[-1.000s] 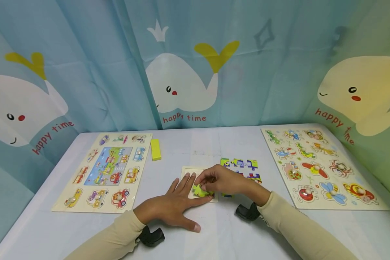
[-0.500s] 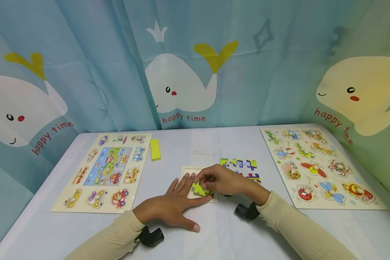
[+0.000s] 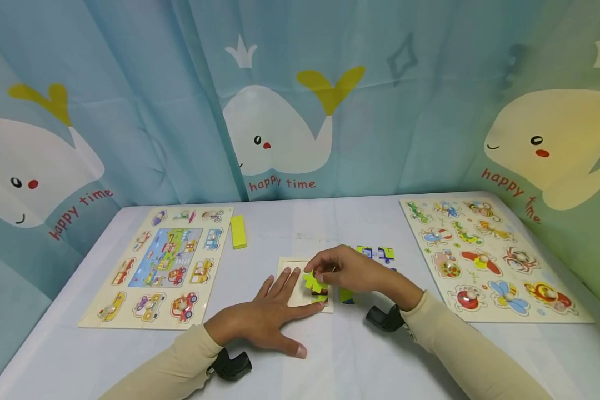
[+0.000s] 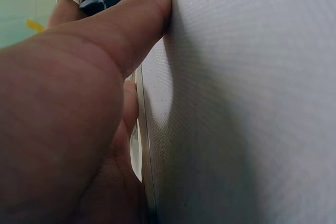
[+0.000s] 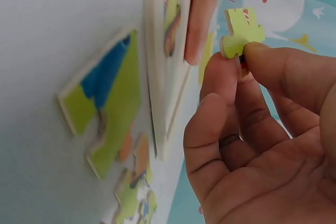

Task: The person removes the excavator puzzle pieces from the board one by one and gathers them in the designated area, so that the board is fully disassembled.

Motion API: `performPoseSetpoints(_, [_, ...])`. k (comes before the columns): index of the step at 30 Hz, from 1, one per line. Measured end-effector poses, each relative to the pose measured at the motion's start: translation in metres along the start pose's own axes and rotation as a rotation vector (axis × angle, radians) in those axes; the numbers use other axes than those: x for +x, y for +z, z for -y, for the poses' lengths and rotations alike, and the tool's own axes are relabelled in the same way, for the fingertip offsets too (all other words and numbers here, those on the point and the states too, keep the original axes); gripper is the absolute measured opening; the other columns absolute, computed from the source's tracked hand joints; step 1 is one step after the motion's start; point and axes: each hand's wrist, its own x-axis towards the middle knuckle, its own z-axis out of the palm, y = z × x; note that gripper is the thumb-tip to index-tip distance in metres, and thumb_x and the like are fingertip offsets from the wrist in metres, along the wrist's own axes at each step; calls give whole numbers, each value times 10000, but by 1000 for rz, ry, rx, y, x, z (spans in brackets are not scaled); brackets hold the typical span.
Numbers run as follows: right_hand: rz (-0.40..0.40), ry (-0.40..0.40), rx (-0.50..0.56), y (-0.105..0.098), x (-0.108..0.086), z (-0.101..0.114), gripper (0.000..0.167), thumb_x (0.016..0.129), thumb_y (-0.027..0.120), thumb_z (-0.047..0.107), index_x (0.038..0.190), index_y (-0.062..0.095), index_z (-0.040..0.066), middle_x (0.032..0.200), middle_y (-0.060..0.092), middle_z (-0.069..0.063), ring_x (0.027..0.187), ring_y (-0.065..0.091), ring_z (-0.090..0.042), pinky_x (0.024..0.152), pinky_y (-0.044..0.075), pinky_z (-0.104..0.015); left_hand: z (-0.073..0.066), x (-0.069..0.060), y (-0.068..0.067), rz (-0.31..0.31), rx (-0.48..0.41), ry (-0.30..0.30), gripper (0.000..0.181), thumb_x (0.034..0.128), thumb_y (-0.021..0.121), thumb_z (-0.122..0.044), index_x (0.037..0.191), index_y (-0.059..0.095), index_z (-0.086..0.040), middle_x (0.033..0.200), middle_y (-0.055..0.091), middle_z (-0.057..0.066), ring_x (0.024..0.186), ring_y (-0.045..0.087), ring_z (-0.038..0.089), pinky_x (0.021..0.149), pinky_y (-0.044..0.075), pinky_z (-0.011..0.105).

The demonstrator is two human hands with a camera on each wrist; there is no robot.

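Between thumb and fingers, my right hand (image 3: pixel 347 269) pinches a yellow-green jigsaw piece (image 5: pixel 242 31). In the head view that piece is held over the small pale wooden puzzle frame (image 3: pixel 294 261). My left hand (image 3: pixel 267 319) lies spread across the left and near side of the frame, its thumb out on the table. Another jigsaw piece (image 3: pixel 321 294) sits inside the frame at its near right corner, partly hidden by the left index finger. Loose jigsaw pieces (image 3: pixel 385 254) lie on the table right of the frame, some covered by the right hand.
A vehicle peg puzzle board (image 3: pixel 92 300) lies at the left and an insect peg puzzle board (image 3: pixel 540 289) at the right. A yellow block (image 3: pixel 238 232) rests near the left board. Behind the table (image 3: pixel 330 361) hangs a blue whale-print curtain (image 3: pixel 405 139).
My right hand has lifted the jigsaw piece up a little from the frame, uncovering the piece in the corner. My left hand has stayed in place.
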Motion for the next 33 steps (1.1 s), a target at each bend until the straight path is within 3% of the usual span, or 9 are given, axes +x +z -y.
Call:
performPoseSetpoints(14, [9, -16, 12, -4, 0, 1, 207, 924, 602, -46, 1120, 663, -18, 853, 640, -13, 762, 558, -146, 663, 468, -249, 2, 0, 1, 2, -22, 4, 784, 849, 588, -670, 1520, 249, -449, 1594, -194, 109, 1426, -246, 261, 1114, -94, 550])
performPoseSetpoints(23, [6, 9, 19, -7, 0, 2, 197, 935, 607, -10, 1123, 665, -27, 883, 656, -20, 727, 549, -137, 601, 453, -240, 2, 0, 1, 0, -9, 1, 786, 845, 588, -676, 1519, 252, -451, 1596, -187, 120, 1430, -236, 272, 1115, -90, 550])
performPoseSetpoints(29, [3, 52, -27, -11, -5, 2, 169, 948, 617, 40, 1094, 702, 44, 895, 672, 10, 651, 533, -142, 577, 467, -254, 1, 1, 1, -10, -12, -2, 788, 835, 595, -681, 1513, 253, -468, 1595, -194, 108, 1431, -232, 270, 1118, -82, 549])
performPoseSetpoints(33, [-4, 53, -41, -16, -13, -1, 172, 944, 615, 28, 1092, 702, 42, 911, 672, 7, 685, 561, -167, 616, 490, -269, 1, 1, 1, -10, -4, -3, 792, 834, 595, -682, 1514, 249, -470, 1595, -192, 114, 1431, -232, 270, 1118, -81, 550])
